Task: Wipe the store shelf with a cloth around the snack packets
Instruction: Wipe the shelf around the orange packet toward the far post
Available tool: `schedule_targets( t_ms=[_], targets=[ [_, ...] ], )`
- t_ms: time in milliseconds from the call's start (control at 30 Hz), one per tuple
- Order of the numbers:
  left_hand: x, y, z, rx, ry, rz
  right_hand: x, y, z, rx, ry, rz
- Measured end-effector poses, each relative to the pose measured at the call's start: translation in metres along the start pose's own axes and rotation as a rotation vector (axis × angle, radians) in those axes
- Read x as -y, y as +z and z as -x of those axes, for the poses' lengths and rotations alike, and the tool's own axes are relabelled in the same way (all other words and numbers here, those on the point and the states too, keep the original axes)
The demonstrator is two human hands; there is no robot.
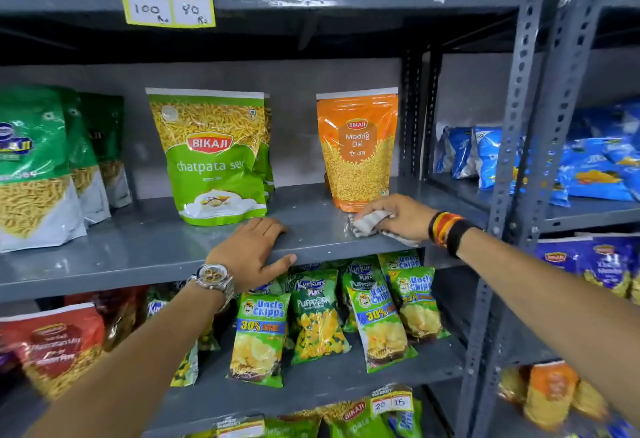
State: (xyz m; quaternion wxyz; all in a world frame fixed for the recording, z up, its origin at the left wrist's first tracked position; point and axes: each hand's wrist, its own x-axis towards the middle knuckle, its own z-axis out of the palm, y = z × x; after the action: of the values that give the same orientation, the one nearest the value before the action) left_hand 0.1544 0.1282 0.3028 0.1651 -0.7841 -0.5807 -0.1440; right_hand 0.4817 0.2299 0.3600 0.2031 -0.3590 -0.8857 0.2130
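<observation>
A grey metal shelf point(145, 250) runs across the middle of the view. On it stand a green chatpata sev packet point(211, 160) and an orange moong dal packet point(358, 150), both upright. My right hand point(398, 217) presses a crumpled white-and-grey cloth point(367, 224) onto the shelf, right at the foot of the orange packet. My left hand point(252, 250) lies flat on the shelf's front edge just before the green packet, thumb hooked under the lip, holding nothing.
Green sev packets point(38, 167) fill the shelf's left end. Below hang chips packets point(259, 337) and red packets point(55, 344). A perforated steel upright point(516, 146) borders the right, with blue packets point(588, 167) beyond. A price tag point(166, 4) hangs from the upper shelf.
</observation>
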Motion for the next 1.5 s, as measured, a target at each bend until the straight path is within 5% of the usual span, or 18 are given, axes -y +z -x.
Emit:
schedule_targets(
  t_ms=[100, 333, 567, 767, 933, 1133, 1333, 1500],
  targets=[
    [0.001, 0.001, -0.001, 0.005, 0.006, 0.003, 0.011, -0.025, 0.026, 0.182, 0.016, -0.049],
    [-0.037, -0.001, -0.024, -0.043, 0.022, 0.108, 0.004, -0.076, 0.031, -0.216, 0.089, -0.091],
    [-0.089, 0.008, -0.076, -0.018, 0.048, 0.109, -0.048, -0.066, -0.017, -0.088, 0.122, 0.040],
    [-0.096, 0.028, -0.089, -0.013, 0.075, 0.047, -0.087, -0.042, -0.007, -0.140, 0.080, -0.048],
    [-0.097, 0.021, -0.088, 0.003, 0.087, 0.051, -0.054, -0.061, 0.034, 0.078, -0.065, -0.129],
    [-0.086, 0.013, -0.091, 0.060, 0.094, 0.085, -0.079, -0.073, 0.004, -0.416, 0.069, -0.171],
    [-0.082, 0.020, -0.088, 0.029, 0.110, 0.077, -0.107, -0.078, -0.050, -0.623, 0.324, -0.091],
    [-0.078, 0.027, -0.089, -0.003, 0.124, 0.094, -0.138, -0.087, -0.093, -0.567, 0.411, -0.002]
  ],
)
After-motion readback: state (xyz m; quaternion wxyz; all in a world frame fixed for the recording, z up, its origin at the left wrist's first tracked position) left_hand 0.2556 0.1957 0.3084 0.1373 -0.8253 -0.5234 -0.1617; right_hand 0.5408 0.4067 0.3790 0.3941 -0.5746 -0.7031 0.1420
